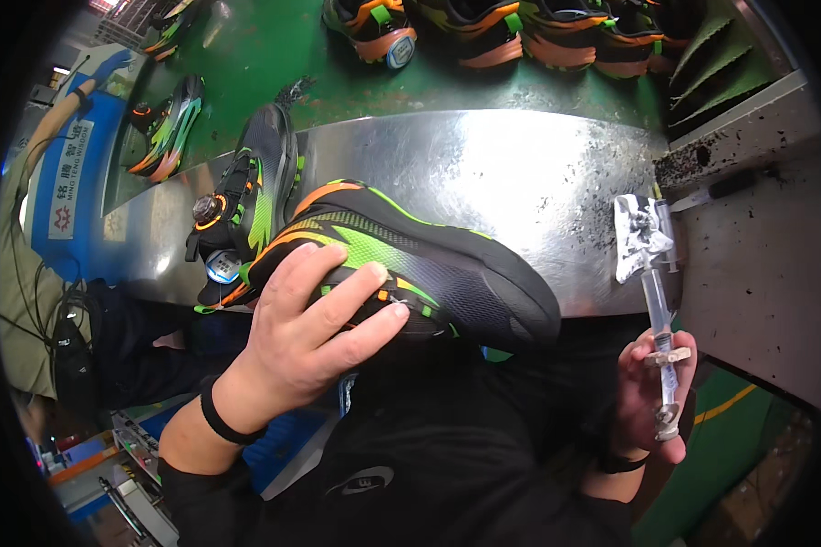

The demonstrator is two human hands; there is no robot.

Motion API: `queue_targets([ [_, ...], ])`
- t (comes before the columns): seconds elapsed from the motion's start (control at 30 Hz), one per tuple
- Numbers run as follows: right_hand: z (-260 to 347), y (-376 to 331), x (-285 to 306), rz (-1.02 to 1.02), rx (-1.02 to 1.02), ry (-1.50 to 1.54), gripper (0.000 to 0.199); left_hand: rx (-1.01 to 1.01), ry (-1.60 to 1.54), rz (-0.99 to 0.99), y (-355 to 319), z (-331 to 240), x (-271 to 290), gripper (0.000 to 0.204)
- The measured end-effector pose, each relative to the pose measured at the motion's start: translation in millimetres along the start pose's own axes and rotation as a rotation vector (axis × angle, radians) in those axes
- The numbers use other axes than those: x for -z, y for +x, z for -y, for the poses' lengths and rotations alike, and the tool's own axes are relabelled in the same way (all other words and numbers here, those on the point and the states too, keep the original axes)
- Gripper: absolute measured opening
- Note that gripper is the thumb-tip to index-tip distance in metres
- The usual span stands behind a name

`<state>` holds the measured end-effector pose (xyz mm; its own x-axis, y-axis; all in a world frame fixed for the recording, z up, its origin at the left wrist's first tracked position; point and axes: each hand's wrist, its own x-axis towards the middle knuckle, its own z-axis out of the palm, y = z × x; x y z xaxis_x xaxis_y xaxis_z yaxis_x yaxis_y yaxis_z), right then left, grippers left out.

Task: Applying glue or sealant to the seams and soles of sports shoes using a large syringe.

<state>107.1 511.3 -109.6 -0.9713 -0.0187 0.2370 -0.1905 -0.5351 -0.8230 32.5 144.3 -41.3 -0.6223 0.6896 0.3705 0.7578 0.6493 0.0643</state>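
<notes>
My left hand point(306, 324) grips a black, green and orange sports shoe point(429, 242), its fingers spread over the laced upper and its toe pointing right. The shoe is tilted on its side above the metal plate point(520, 173). In my right hand point(637, 401), a clear plastic syringe point(655, 305) is held by its barrel and plunger end. The syringe's front end lies by a crumpled white pad point(637, 239) with dark smears; whether they touch, I cannot tell. Left of the held shoe lies a matching shoe point(266, 187) with a round dial.
Several similar shoes point(483, 36) line the far side of the green work surface point(265, 55). Another shoe point(169, 128) lies at the far left. A black-handled tool point(730, 187) rests on the smudged white ledge point(739, 264) at right. Another person's arm point(59, 118) shows at left.
</notes>
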Motion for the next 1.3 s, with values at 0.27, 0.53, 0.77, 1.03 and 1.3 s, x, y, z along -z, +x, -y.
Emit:
queue_targets([
  [0.27, -4.7, 0.1, -3.2, -0.001, -0.063, 0.034, 0.13, 0.012, -0.02, -0.048, -12.0, -4.1, -9.8, 0.036],
  [0.53, -3.1, 1.6, -30.9, -0.462, -0.16, -0.306, 0.14, 0.005, -0.081, -0.049, -18.8, -3.2, -9.5, 0.041],
  [0.77, -14.1, 21.6, -27.1, -0.23, -0.211, -0.311, 0.14, -0.026, -0.104, 0.06, -16.5, 11.1, -4.5, 0.032],
  [1.03, -5.5, 0.7, -21.3, -0.28, -0.204, -0.346, 0.14, -0.126, -0.102, -0.083, -5.8, 10.9, -11.5, 0.034],
  [1.3, -3.2, 2.9, -7.9, -0.192, -0.212, -0.318, 0.139, -0.194, -0.17, 0.029, -6.7, -26.8, -13.6, 0.031],
])
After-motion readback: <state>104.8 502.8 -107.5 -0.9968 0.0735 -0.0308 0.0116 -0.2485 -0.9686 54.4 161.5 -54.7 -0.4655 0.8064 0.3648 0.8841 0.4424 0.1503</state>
